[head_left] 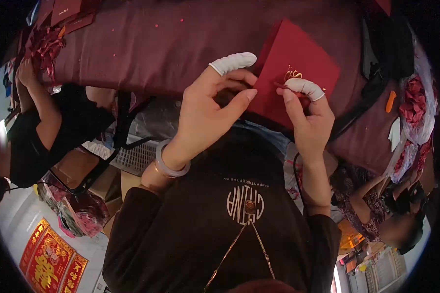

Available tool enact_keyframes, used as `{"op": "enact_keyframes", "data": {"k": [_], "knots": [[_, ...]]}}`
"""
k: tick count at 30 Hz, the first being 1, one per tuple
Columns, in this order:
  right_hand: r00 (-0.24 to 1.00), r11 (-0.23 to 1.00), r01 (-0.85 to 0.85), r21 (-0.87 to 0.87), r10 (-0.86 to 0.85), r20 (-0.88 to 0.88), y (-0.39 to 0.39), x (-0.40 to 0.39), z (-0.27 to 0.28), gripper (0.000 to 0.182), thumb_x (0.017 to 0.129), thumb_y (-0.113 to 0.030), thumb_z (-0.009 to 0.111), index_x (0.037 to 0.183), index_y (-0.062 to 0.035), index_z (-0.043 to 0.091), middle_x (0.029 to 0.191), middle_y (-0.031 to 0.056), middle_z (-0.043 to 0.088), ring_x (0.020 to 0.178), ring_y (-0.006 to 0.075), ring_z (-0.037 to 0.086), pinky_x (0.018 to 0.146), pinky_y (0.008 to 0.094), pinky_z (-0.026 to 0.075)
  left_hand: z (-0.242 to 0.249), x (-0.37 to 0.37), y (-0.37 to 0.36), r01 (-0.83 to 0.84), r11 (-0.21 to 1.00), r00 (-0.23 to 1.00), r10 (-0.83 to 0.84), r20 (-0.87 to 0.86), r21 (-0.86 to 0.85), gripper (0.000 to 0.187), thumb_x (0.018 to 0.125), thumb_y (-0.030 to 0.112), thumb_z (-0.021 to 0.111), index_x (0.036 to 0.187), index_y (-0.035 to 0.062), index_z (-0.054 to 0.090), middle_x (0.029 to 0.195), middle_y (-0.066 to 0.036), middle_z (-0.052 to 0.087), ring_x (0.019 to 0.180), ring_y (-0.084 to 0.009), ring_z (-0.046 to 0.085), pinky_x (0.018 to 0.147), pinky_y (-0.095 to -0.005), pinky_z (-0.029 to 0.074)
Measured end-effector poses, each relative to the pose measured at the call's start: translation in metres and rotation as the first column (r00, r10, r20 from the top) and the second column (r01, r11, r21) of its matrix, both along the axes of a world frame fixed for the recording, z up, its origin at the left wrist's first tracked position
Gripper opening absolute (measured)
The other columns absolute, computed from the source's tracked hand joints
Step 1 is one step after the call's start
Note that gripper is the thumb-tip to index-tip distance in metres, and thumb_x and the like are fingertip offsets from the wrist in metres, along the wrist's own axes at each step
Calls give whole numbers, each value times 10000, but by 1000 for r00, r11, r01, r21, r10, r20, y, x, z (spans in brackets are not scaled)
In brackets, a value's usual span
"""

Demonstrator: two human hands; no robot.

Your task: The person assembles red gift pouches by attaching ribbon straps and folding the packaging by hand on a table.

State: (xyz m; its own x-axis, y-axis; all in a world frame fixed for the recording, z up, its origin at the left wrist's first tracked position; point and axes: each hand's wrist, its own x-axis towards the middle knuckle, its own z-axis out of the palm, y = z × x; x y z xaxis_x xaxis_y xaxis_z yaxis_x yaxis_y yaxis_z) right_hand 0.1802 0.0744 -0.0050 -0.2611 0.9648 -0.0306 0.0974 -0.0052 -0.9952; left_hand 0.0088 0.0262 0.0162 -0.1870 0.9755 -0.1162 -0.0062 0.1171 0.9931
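A red card (303, 53) with a gold design lies on the dark red cloth in front of me. Over its near part is my right hand (308, 107), thumb and covered index finger pinched on a small dark red piece (280, 86). My left hand (215, 102) is at the card's left edge, thumb and fingers apart, with nothing visible between them; some fingertips are partly hidden by the card. White finger covers sit on both index fingers, and a pale bangle (170, 168) is round my left wrist.
The dark red cloth (156, 44) covers the table. One person's arm (39, 97) is at the left beside crumpled red material (46, 49). Another person (376, 205) sits at the right near plastic bags of red pieces (414, 105). An orange tool (390, 101) lies nearby.
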Motion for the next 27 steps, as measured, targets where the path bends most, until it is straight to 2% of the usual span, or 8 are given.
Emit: {"op": "enact_keyframes", "data": {"k": [3, 6, 11, 13, 18, 21, 25, 27], "knots": [[998, 999, 45, -30, -44, 41, -2, 5, 4, 146, 827, -22, 615, 969, 16, 608, 895, 44, 635, 821, 89, 568, 768, 219, 444, 7, 7, -5, 130, 972, 943, -60, -329, 194, 578, 746, -18, 692, 1269, 0, 446, 1070, -135, 623, 959, -151, 602, 821, -261, 470], [996, 995, 65, -71, -69, -50, -2, 6, 4, 157, 831, -26, 616, 982, 16, 605, 893, 35, 628, 836, 80, 550, 774, 219, 437, 9, 3, -5, 223, 950, 933, -144, -329, 217, 668, 733, -3, 710, 1319, 3, 388, 1076, -133, 626, 945, -141, 599, 800, -250, 465], [997, 997, -50, -58, 47, -61, 2, 4, 4, 135, 840, -13, 599, 971, 20, 596, 948, 59, 634, 865, 92, 561, 788, 223, 446, -12, -12, -1, 269, 959, 956, -254, -151, 89, 859, 725, -3, 719, 1419, 73, 217, 1163, -97, 552, 830, -106, 566, 693, -221, 444], [993, 995, -100, -16, 99, -72, 4, 3, 6, 130, 844, -9, 592, 969, 22, 591, 967, 72, 635, 864, 98, 567, 787, 227, 454, -17, -12, -1, 165, 986, 980, -163, 115, -12, 842, 729, -25, 707, 1415, 89, 233, 1112, -85, 543, 848, -101, 563, 691, -209, 444], [952, 986, 97, -135, -132, -275, 12, 18, 25, 141, 853, 12, 566, 992, 30, 579, 961, 88, 622, 790, 114, 573, 747, 236, 472, -12, -8, 2, 109, 991, 986, -99, 135, -75, 748, 759, -64, 660, 1391, 86, 289, 1087, -78, 522, 848, -102, 569, 685, -206, 454], [936, 981, 193, -6, -186, -299, 9, 24, 42, 147, 839, 4, 597, 984, 27, 586, 925, 65, 618, 767, 97, 559, 723, 230, 464, -9, -11, 5, 96, 989, 970, -69, 232, -108, 683, 776, -49, 646, 1369, 82, 334, 1078, -75, 527, 832, -98, 573, 629, -185, 443], [991, 975, 63, 213, -87, 105, 8, 9, 42, 122, 769, 22, 656, 883, 9, 616, 875, 43, 629, 794, 95, 568, 727, 219, 448, 2, -11, 9, 137, 966, 972, -89, 216, -221, 603, 794, -11, 635, 1334, 69, 381, 1059, -61, 542, 806, -80, 576, 544, -156, 404], [997, 978, -32, 206, 16, 79, 8, 2, 23, 136, 754, 5, 666, 879, 14, 612, 849, 71, 626, 785, 117, 583, 717, 228, 450, 3, -9, 9, 135, 964, 979, -94, 183, -229, 584, 798, 1, 632, 1327, 67, 391, 1053, -56, 547, 797, -74, 576, 523, -151, 391]]}}
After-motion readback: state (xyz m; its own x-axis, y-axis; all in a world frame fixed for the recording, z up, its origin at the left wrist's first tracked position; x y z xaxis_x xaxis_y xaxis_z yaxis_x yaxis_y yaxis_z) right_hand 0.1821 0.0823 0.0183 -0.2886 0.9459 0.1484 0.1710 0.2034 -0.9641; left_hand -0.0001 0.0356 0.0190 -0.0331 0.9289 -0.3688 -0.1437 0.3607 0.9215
